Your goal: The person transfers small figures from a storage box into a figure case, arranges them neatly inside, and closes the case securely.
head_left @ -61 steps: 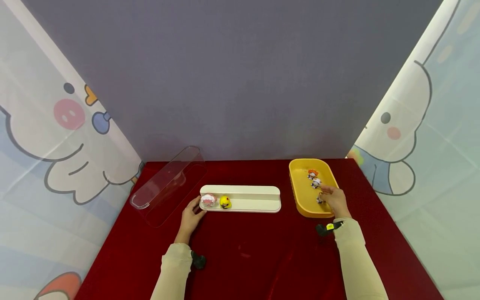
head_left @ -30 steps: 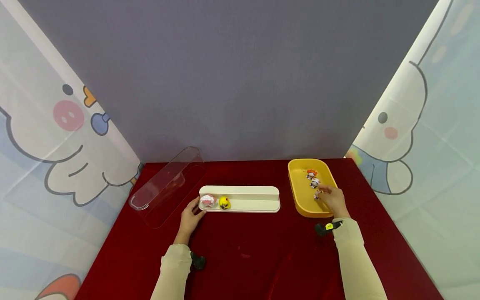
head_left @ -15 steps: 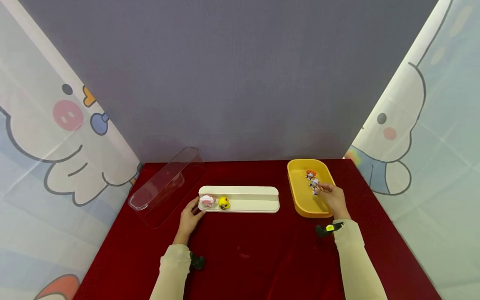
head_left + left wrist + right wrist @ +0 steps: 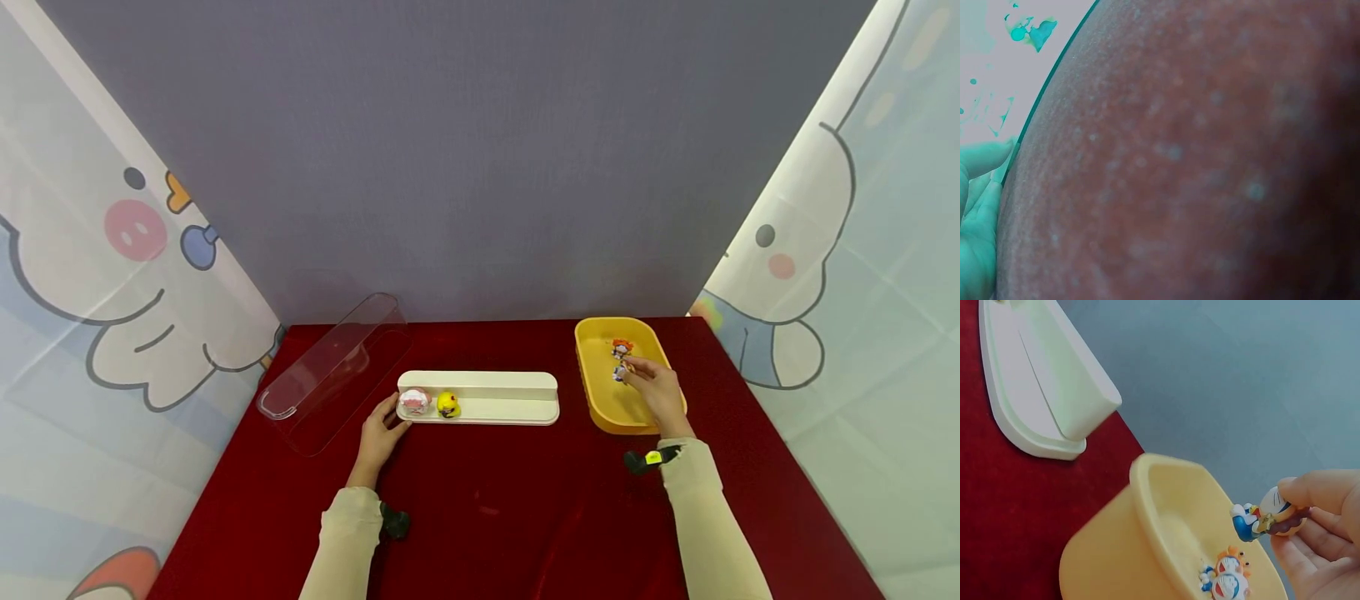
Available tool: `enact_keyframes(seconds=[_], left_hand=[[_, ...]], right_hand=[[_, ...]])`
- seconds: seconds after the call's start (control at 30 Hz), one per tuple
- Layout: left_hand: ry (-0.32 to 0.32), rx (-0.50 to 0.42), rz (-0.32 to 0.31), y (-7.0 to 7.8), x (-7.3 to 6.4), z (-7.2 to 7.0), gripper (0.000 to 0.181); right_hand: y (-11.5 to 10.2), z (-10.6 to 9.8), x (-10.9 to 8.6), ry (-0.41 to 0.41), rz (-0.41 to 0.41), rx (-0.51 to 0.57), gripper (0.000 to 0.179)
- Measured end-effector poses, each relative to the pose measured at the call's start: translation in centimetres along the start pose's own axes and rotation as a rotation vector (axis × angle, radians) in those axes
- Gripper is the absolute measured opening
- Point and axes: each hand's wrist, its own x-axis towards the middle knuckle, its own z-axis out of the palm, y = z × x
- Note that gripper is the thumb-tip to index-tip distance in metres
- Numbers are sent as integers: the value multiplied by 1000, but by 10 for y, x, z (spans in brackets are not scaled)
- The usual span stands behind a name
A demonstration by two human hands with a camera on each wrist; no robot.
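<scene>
My right hand [image 4: 657,392] pinches a small blue-and-white cat figurine [image 4: 1269,514] with a brown-and-yellow part, between thumb and fingers. The figurine is tilted sideways over the yellow bin [image 4: 600,400]. Inside the bin lie an orange-maned figurine [image 4: 622,348] and a white-headed one [image 4: 1227,586], side by side. At the left end of a cream stepped display base [image 4: 510,411], my left hand [image 4: 378,437] holds the corner, thumb at the front edge. A pink-and-white figurine [image 4: 415,402] and a yellow one [image 4: 447,405] sit on its lower step.
A clear plastic cover [image 4: 330,367] lies slanted at the back left of the red cloth-covered table [image 4: 480,500]. A grey wall [image 4: 480,167] rises behind, and cartoon-printed curtains [image 4: 862,292] hang at both sides.
My right hand has gone from the bin's near part forward and left, and a figurine is now raised in its fingers. The left hand and the base stay put.
</scene>
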Motion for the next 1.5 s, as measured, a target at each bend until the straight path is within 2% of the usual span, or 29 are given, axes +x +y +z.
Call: enact_keyframes(seconds=[0.27,0.5,0.67,0.93,1.2,1.33,1.5], left_hand=[[-4,16,-13,1,2,0,68],[-3,20,-17,1,0,0,68],[-8,10,-16,0,-1,0,67],[7,10,23,0,-1,1,66],[11,19,12,3,0,2,65],[17,24,17,5,0,3,65],[25,25,1,5,-2,2,65]], right_hand=[[-6,10,-2,-73,-74,38,40],[-9,20,-5,-98,-114,55,37],[-22,27,-13,-144,-144,82,35],[-39,40,-19,-204,-156,83,33],[-24,54,-11,-231,-175,18,34],[-27,60,-12,-271,-166,67,34],[-42,65,-21,-325,-170,126,34]])
